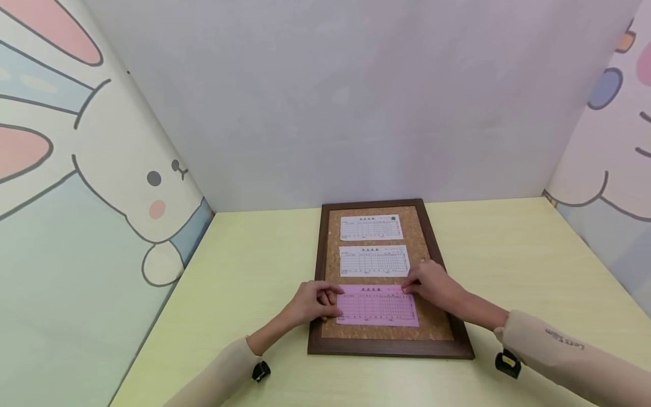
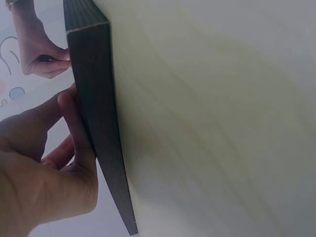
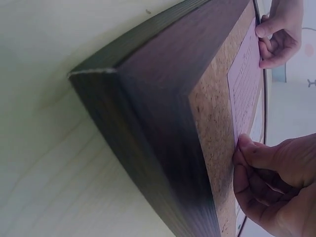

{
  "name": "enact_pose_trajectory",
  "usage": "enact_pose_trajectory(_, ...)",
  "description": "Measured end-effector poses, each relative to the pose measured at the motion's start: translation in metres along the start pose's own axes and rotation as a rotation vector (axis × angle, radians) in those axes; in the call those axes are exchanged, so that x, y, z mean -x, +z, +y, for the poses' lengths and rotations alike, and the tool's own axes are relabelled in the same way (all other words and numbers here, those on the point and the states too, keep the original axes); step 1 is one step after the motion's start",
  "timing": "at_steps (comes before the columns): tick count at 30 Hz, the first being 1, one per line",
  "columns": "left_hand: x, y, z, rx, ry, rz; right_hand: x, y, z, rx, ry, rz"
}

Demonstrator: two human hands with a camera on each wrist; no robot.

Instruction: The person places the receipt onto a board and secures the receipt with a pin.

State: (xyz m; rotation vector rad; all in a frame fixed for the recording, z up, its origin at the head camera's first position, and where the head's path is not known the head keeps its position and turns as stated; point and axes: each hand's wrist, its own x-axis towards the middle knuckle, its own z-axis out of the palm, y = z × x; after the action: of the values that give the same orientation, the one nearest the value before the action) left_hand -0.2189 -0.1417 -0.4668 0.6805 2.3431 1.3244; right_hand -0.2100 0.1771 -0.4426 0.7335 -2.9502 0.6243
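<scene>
Pale yellow tabletop (image 1: 244, 271), and we see the pink slip (image 1: 377, 308) low on the cork board (image 1: 437, 325): left hand (image 1: 307, 302) and right hand (image 1: 432, 285) grip pinching its upper corners.

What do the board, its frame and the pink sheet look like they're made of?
The board looks like cork: speckled, grainy tan. Its frame seems dark-stained wood, matte, with visible grain, possibly veneer. The pink sheet appears to be thin printed paper, lying flat under both hands.
</scene>
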Motion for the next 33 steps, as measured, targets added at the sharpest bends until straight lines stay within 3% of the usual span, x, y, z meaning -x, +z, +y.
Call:
enact_pose_trajectory(16, -0.001, 0.000, 0.001, -0.001, -0.002, -0.007, -0.002, -0.001, 0.004, -0.052, 0.025, -0.053)
enact_pose_trajectory(21, -0.002, -0.001, 0.002, 0.011, 0.007, -0.008, 0.003, 0.000, 0.010, -0.078, 0.008, -0.010)
enact_pose_trajectory(28, 0.007, -0.003, -0.004, 0.012, -0.006, 0.005, 0.008, 0.009, 0.015, -0.200, -0.060, -0.001)
enact_pose_trajectory(33, 0.001, -0.002, -0.003, 0.026, 0.022, -0.001, 0.010, 0.005, 0.018, -0.191, -0.058, 0.039)
